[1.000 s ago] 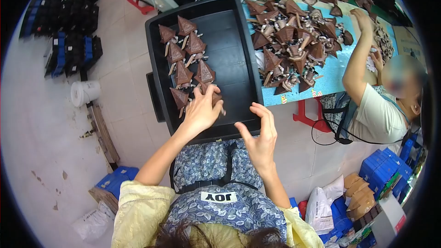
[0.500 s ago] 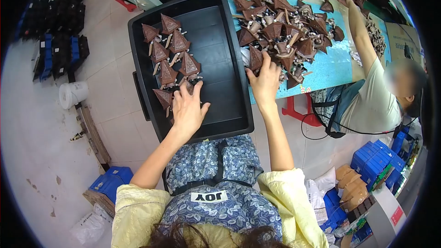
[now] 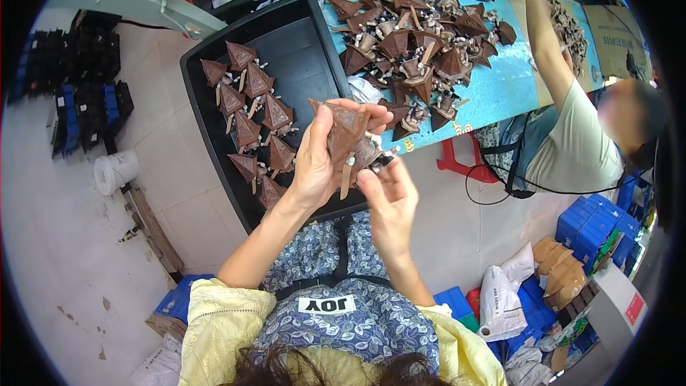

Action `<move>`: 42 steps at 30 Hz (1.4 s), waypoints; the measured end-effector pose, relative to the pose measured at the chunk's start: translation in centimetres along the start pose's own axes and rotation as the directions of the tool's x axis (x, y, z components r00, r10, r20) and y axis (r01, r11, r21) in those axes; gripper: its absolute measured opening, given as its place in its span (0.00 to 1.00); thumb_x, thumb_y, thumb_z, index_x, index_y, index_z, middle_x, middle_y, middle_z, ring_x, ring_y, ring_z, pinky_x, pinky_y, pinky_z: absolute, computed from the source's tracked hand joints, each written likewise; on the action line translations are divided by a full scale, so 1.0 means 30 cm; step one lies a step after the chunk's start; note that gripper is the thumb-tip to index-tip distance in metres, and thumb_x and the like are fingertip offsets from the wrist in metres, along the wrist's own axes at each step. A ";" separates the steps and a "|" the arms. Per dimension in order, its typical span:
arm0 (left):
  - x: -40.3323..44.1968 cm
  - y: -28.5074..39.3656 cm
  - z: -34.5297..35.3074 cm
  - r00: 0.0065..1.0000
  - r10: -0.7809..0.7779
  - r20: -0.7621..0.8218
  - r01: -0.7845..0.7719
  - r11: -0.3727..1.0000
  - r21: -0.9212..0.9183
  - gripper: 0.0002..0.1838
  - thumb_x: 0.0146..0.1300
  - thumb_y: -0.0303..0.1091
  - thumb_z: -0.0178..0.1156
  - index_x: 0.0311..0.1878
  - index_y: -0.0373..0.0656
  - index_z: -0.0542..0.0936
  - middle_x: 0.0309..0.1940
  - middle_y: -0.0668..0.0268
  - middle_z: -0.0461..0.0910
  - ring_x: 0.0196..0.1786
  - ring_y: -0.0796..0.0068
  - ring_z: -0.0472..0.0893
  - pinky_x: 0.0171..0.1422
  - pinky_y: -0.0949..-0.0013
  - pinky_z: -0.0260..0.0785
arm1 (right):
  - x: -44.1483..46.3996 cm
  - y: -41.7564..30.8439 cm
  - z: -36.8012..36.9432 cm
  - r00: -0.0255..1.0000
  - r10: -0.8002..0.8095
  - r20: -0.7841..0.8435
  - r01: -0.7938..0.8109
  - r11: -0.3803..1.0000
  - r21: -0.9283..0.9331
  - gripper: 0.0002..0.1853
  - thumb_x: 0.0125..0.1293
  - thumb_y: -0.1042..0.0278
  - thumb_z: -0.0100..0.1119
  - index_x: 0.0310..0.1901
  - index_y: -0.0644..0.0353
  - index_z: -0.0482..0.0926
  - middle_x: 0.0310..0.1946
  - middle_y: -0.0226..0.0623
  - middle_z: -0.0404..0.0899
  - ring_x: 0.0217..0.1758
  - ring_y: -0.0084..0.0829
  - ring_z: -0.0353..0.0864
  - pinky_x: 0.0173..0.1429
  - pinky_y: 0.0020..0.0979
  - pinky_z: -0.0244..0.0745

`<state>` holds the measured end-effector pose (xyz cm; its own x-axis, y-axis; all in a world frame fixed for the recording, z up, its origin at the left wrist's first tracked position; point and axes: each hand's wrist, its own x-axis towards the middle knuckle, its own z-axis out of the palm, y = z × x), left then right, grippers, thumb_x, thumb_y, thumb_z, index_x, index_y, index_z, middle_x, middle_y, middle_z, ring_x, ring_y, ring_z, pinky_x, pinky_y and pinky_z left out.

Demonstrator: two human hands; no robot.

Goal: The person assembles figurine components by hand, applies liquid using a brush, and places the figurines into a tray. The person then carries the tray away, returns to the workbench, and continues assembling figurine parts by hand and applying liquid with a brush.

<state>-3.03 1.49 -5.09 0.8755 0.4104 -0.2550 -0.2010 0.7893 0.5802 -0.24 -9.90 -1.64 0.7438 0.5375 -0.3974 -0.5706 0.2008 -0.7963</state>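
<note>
A brown figurine with a pointed, roof-like top (image 3: 346,131) is held up over the near right part of the black tray (image 3: 333,78). My left hand (image 3: 316,161) is closed around its pointed top. At its lower end, the fingers of my right hand (image 3: 389,196) pinch the small greyish-brown part; the exact contact is partly hidden. A light wooden-looking stick hangs down from the figurine. Similar brown figurines (image 3: 247,129) lie in two slanting rows along the tray's left side.
A heap of similar brown pieces (image 3: 421,43) covers part of the blue table (image 3: 504,93) right of the tray. A co-worker (image 3: 572,143) sits at the right, one arm stretched over the table. A red stool (image 3: 457,161) and blue crates (image 3: 589,225) stand on the right.
My right hand has left the heap and come in front of me, lower down. My left hand has lifted from the tray's rows. Both now hold one figurine; the view has shifted slightly.
</note>
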 end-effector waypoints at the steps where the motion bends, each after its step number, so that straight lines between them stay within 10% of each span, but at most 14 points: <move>1: -0.006 -0.010 -0.010 0.999 0.030 0.038 -0.030 0.999 -0.022 0.24 0.75 0.54 0.37 0.55 0.46 0.71 0.57 0.52 0.74 0.63 0.56 0.73 0.71 0.55 0.63 | -0.014 0.020 0.016 0.999 0.008 -0.031 -0.007 0.999 0.045 0.23 0.63 0.82 0.60 0.58 0.69 0.65 0.52 0.42 0.74 0.55 0.27 0.76 0.60 0.28 0.72; 3: -0.016 -0.007 -0.019 0.998 0.003 0.061 0.003 0.994 -0.107 0.27 0.75 0.57 0.33 0.58 0.46 0.69 0.59 0.52 0.73 0.66 0.54 0.70 0.72 0.54 0.61 | -0.027 0.027 0.022 0.981 -0.192 -0.017 0.177 0.934 -0.311 0.21 0.59 0.83 0.62 0.55 0.67 0.72 0.48 0.42 0.78 0.51 0.29 0.79 0.54 0.30 0.76; 5: -0.024 0.026 -0.012 0.997 -0.058 -0.054 0.057 0.998 -0.010 0.28 0.75 0.58 0.30 0.64 0.49 0.64 0.61 0.50 0.71 0.66 0.54 0.70 0.71 0.53 0.63 | 0.004 0.009 -0.008 0.841 -0.485 0.241 0.515 0.580 -0.631 0.22 0.53 0.87 0.61 0.52 0.66 0.77 0.45 0.41 0.78 0.42 0.27 0.79 0.46 0.24 0.75; 9: -0.042 0.089 0.017 0.989 -0.145 -0.040 0.149 0.979 0.138 0.29 0.74 0.59 0.31 0.68 0.50 0.59 0.63 0.46 0.68 0.59 0.45 0.75 0.62 0.49 0.72 | 0.023 0.004 -0.046 0.698 -0.576 0.426 0.663 0.295 -0.688 0.24 0.44 0.88 0.65 0.47 0.62 0.81 0.41 0.42 0.79 0.42 0.42 0.79 0.44 0.36 0.76; 15: -0.060 0.081 -0.010 0.980 -0.115 0.160 0.101 0.990 0.095 0.14 0.68 0.36 0.48 0.53 0.41 0.66 0.54 0.51 0.75 0.55 0.56 0.79 0.60 0.57 0.73 | -0.001 -0.006 -0.021 0.693 -0.632 0.348 0.647 0.330 -0.688 0.24 0.40 0.88 0.68 0.43 0.65 0.79 0.40 0.42 0.81 0.46 0.42 0.81 0.48 0.35 0.77; 21: -0.098 0.067 -0.028 0.992 -0.118 -0.047 0.127 0.942 0.312 0.15 0.62 0.28 0.51 0.52 0.40 0.67 0.50 0.55 0.77 0.48 0.72 0.79 0.54 0.69 0.73 | -0.032 0.021 -0.021 0.795 -0.561 0.232 0.547 0.495 -0.675 0.21 0.42 0.88 0.69 0.42 0.66 0.79 0.39 0.44 0.82 0.42 0.40 0.82 0.47 0.34 0.78; 25: -0.164 0.066 -0.144 0.925 -0.235 -0.300 0.352 0.225 0.909 0.16 0.64 0.37 0.53 0.53 0.43 0.68 0.43 0.50 0.77 0.45 0.52 0.82 0.51 0.55 0.73 | -0.086 0.158 -0.108 0.972 -0.174 0.160 0.231 0.558 -0.797 0.19 0.49 0.76 0.72 0.43 0.65 0.77 0.47 0.44 0.77 0.49 0.41 0.76 0.47 0.34 0.76; 26: -0.187 0.045 -0.179 0.909 -0.197 -0.368 0.364 -0.059 0.930 0.20 0.65 0.42 0.55 0.56 0.46 0.66 0.43 0.44 0.72 0.45 0.36 0.79 0.53 0.47 0.71 | -0.093 0.220 -0.159 0.981 -0.121 0.150 0.191 0.510 -0.839 0.19 0.51 0.71 0.72 0.44 0.64 0.77 0.50 0.44 0.74 0.52 0.41 0.73 0.48 0.33 0.75; 29: -0.221 -0.044 -0.272 0.819 -0.170 -0.548 0.447 -0.409 0.796 0.24 0.63 0.40 0.60 0.58 0.48 0.64 0.50 0.42 0.64 0.42 0.36 0.79 0.50 0.48 0.73 | -0.061 0.236 -0.167 0.995 -0.090 0.049 0.093 0.598 -0.796 0.16 0.56 0.72 0.69 0.45 0.65 0.77 0.48 0.43 0.76 0.49 0.39 0.76 0.46 0.33 0.76; 36: -0.302 -0.151 -0.355 0.868 -0.045 -0.494 0.375 -0.594 0.712 0.31 0.58 0.42 0.66 0.62 0.51 0.65 0.48 0.47 0.65 0.40 0.49 0.81 0.37 0.56 0.77 | 0.245 0.215 -0.249 0.900 -0.424 -0.103 0.143 0.510 -0.848 0.27 0.56 0.67 0.69 0.56 0.63 0.70 0.46 0.50 0.74 0.45 0.43 0.78 0.46 0.39 0.75; 42: -0.309 -0.166 -0.348 0.864 -0.020 -0.503 0.365 -0.663 0.653 0.36 0.57 0.48 0.66 0.67 0.55 0.62 0.45 0.47 0.70 0.40 0.49 0.81 0.37 0.55 0.76 | 0.404 0.230 -0.275 0.931 -0.365 0.015 0.052 0.093 -0.994 0.26 0.55 0.64 0.71 0.52 0.63 0.73 0.41 0.53 0.74 0.40 0.53 0.79 0.45 0.45 0.75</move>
<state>-14.72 -1.46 -13.71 0.5395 0.5689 -0.6207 0.7401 -0.6719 0.0276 7.70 -8.75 -15.70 0.8954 0.4392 -0.0730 0.3318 -0.7676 -0.5484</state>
